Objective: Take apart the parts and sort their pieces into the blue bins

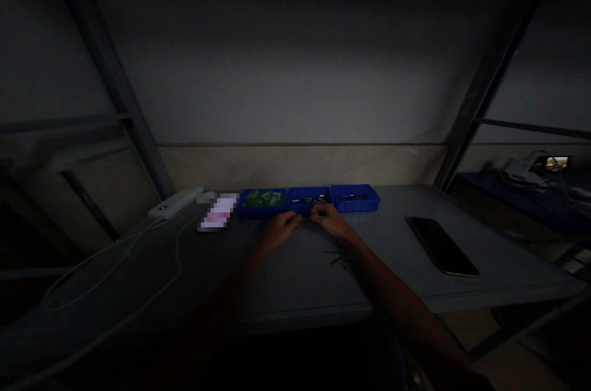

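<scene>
The scene is very dim. My left hand [281, 228] and my right hand [329, 218] rest close together on a grey table [277, 280], right in front of the middle blue tray [310, 199]. Both hands have their fingers curled as if pinching something small, which I cannot make out. The middle tray holds small dark metal parts. To its left, a blue tray [263, 200] holds green parts. A third blue tray [355, 197] on the right holds dark parts. A few small metal pieces [336, 255] lie on the table beside my right wrist.
A dark phone [442, 246] lies flat at the right. A white power bank [175, 202] with a white cable [138, 255] sits at the left, beside a pink-white blurred item [218, 212]. Metal shelf posts stand at both sides, with a wall behind.
</scene>
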Tool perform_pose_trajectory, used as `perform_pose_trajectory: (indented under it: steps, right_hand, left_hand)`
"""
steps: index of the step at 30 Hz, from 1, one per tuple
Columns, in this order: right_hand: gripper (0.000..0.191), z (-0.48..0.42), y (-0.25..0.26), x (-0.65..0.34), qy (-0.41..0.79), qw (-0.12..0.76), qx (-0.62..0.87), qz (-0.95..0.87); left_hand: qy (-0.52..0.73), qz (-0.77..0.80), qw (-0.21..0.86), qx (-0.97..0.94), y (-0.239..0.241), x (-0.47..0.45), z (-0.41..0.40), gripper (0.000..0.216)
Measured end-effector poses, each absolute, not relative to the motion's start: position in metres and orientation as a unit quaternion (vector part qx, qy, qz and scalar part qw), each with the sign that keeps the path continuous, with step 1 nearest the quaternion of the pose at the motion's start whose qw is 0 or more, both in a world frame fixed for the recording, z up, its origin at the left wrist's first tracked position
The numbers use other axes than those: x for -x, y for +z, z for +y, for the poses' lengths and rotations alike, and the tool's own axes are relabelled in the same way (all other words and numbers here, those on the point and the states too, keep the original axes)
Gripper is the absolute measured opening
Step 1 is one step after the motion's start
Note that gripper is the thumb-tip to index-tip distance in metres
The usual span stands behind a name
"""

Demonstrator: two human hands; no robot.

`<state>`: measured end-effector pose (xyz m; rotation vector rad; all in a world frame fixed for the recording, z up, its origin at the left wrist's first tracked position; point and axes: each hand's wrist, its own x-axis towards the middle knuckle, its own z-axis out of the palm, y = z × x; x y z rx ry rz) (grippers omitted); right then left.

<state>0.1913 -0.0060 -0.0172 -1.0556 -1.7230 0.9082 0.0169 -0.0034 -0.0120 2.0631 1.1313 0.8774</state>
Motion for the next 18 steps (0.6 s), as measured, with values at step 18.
perform_pose_trajectory:
  steps: [18]
  right_hand:
    - [0.009,-0.0038,-0.0184,-0.1906,0.371,0.437,0.443,-0.690]
  left_hand:
    - [0.410,0.404,0.323,-0.751,-0.0192,-0.0184,0.0030,0.012]
